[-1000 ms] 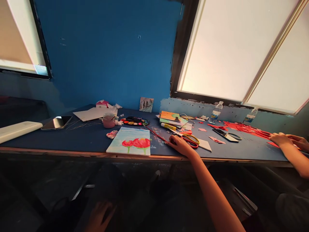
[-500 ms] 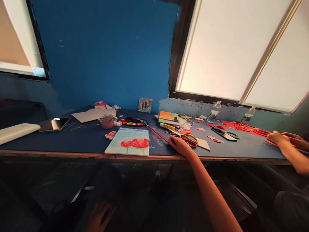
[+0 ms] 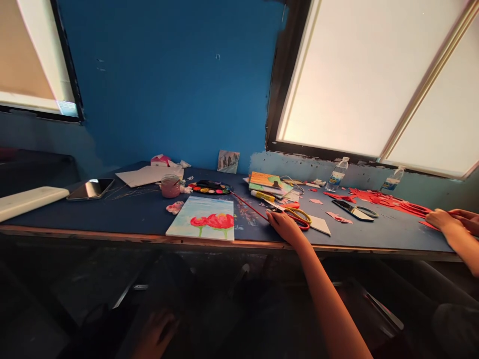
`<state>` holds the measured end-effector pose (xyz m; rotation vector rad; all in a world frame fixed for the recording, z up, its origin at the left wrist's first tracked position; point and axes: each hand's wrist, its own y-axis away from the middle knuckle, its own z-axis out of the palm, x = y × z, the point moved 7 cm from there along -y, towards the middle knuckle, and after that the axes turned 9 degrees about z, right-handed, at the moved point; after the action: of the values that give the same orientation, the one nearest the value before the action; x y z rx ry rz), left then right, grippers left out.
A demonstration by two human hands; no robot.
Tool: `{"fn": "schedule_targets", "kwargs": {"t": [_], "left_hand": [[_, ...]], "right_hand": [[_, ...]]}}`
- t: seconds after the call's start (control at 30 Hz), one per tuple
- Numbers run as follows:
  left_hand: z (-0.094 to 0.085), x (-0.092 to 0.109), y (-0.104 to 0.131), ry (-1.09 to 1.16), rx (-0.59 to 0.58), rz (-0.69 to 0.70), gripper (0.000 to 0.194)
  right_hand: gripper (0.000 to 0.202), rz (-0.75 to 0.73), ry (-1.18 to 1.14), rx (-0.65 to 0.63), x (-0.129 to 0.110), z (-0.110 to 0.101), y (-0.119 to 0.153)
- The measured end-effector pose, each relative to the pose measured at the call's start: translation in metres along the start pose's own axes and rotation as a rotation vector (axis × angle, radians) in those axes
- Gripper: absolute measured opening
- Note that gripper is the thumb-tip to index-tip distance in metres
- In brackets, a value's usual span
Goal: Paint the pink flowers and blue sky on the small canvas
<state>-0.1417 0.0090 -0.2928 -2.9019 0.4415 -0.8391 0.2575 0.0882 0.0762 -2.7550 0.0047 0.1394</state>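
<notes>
My right hand (image 3: pixel 283 225) rests low over the table, its fingers closed around a red-handled paintbrush (image 3: pixel 250 206). The brush's far end reaches the paint palette (image 3: pixel 210 188), a dark tray with several coloured wells. Left of this hand lies a canvas (image 3: pixel 200 219) painted with red flowers on pale blue. Yellow- and red-handled scissors (image 3: pixel 299 218) lie right beside the hand, which partly covers them. Below the table edge, in deep shade, my left hand (image 3: pixel 159 329) lies low with its fingers apart and nothing visible in it.
A jar of pinkish water (image 3: pixel 170 186) and a stained crumpled tissue (image 3: pixel 174 207) are near the canvas. A glue stick (image 3: pixel 262 195) lies before stacked paintings (image 3: pixel 266 181). Farther right are a phone (image 3: pixel 352 210), bottles (image 3: pixel 337 174), red paper (image 3: pixel 389 200) and another person's hands (image 3: pixel 445 219).
The whole scene has shifted slightly right in view, as my head turned a little left. My right hand still holds the paintbrush at the palette, with hardly any movement over the table.
</notes>
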Motion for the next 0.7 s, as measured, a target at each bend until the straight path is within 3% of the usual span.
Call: {"fn": "schedule_targets", "kwargs": {"t": [0.17, 0.37, 0.5, 0.6, 0.7], "left_hand": [[-0.010, 0.003, 0.001, -0.022, 0.041, -0.022, 0.028], [-0.004, 0.004, 0.000, -0.030, 0.019, -0.021, 0.035], [0.000, -0.001, 0.001, -0.043, 0.025, 0.015, 0.034], [-0.001, -0.005, 0.005, -0.080, 0.052, 0.113, 0.030], [-0.003, -0.006, 0.009, -0.138, 0.071, 0.232, 0.033]], "right_hand": [[0.042, -0.006, -0.010, -0.007, 0.001, 0.001, -0.001], [0.040, -0.030, -0.048, 0.017, 0.001, 0.003, 0.001], [0.042, -0.050, -0.224, 0.063, 0.005, 0.001, -0.003], [0.044, 0.069, -0.615, 0.244, 0.047, -0.018, -0.021], [0.036, 0.463, -1.231, 0.507, 0.142, -0.031, -0.030]]}}
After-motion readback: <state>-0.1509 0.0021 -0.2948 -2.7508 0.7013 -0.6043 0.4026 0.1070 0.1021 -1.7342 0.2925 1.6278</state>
